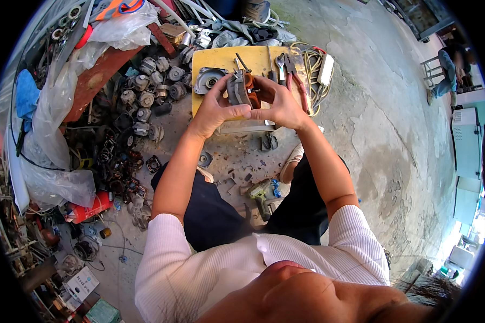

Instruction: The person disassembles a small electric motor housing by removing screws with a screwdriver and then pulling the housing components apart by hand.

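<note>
Above a yellow-topped low table, I hold a motor stator point(238, 92), a grey laminated ring with orange windings showing on its right side. My left hand point(214, 112) is closed around its left side. From the right, my right hand point(283, 106) grips it, and both thumbs nearly meet at its near edge. A round-bored metal end housing point(209, 79) lies on the table just beyond my left hand. Past my right hand are a screwdriver point(271, 70), a wrench point(281, 68) and red-handled pliers point(295, 81).
A coiled cable with a white power strip point(325, 70) hangs by the table's right edge. Several used motors point(145, 98) are heaped on the floor at left. A green power drill point(260, 196) rests between my legs. Another person point(446, 72) sits at far right.
</note>
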